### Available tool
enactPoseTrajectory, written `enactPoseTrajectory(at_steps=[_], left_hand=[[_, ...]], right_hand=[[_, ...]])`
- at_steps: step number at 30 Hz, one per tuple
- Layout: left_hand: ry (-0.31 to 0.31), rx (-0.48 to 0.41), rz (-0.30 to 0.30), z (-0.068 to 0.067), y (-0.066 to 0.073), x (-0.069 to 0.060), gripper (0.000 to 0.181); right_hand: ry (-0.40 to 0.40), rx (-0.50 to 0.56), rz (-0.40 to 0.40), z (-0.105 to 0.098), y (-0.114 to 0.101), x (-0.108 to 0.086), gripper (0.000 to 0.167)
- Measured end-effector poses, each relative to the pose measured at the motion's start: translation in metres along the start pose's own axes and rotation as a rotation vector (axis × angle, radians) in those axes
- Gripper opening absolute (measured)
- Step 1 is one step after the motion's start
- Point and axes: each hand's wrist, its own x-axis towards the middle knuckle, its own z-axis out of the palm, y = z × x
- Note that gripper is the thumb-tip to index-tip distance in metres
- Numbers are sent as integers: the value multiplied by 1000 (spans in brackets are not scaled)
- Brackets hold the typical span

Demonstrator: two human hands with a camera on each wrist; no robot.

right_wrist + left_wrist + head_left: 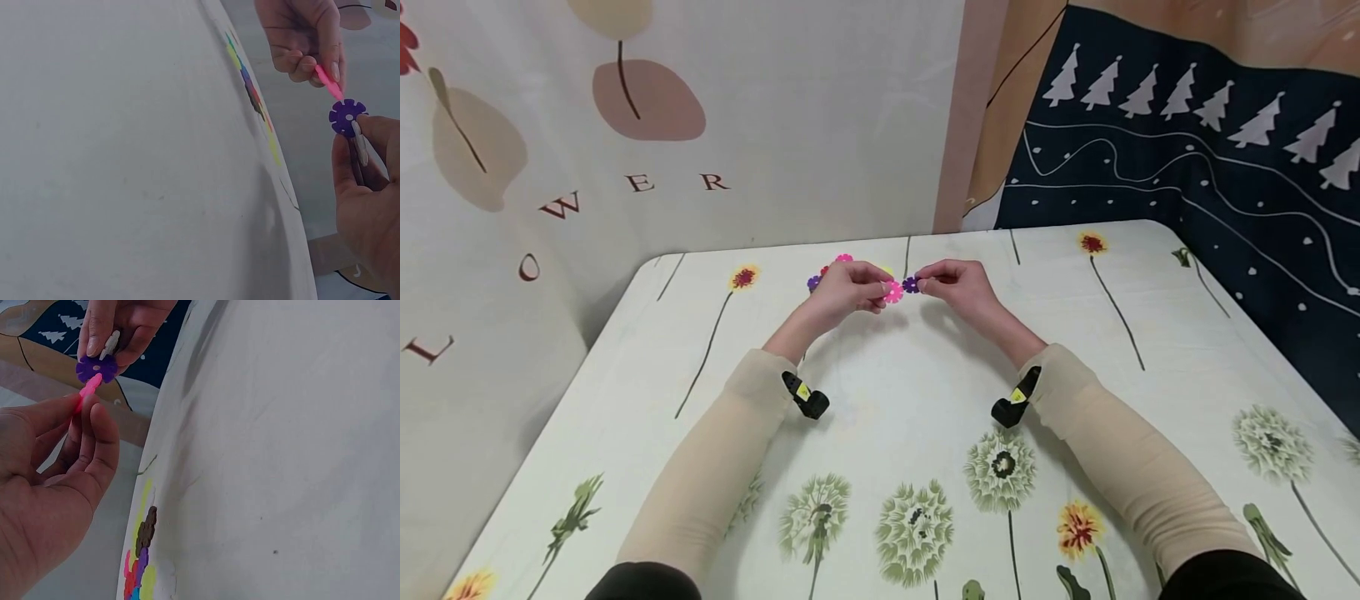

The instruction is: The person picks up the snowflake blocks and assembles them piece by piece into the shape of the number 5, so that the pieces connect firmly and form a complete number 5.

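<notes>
My left hand (847, 290) pinches a pink notched plastic disc (892, 292) between thumb and fingers, above the table. Facing it, my right hand (964, 292) pinches a purple notched disc (911, 285). A white disc (110, 345) stands crosswise against the purple one, within the right fingers. In the left wrist view the pink disc's edge meets the purple disc's rim; whether their slots interlock I cannot tell. Behind the left hand lie several loose discs, among them a brown disc (147, 528), partly hidden by that hand in the head view.
A white cloth printed with flowers covers the table (880, 417). The loose discs lie near its far edge. Behind stand a pale printed curtain (820, 125) and a dark blue cloth with white trees (1105, 158). Each wrist carries a small black camera (808, 398).
</notes>
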Motion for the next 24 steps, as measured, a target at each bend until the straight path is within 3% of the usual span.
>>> enactPoseTrajectory(at_steps=[15, 24], left_hand=[[-17, 36, -51, 1, 3, -2, 24], [-19, -17, -59, 3, 6, -2, 24]], right_hand=[[-61, 5, -13, 0, 3, -2, 22], [-57, -40, -80, 3, 5, -2, 19]])
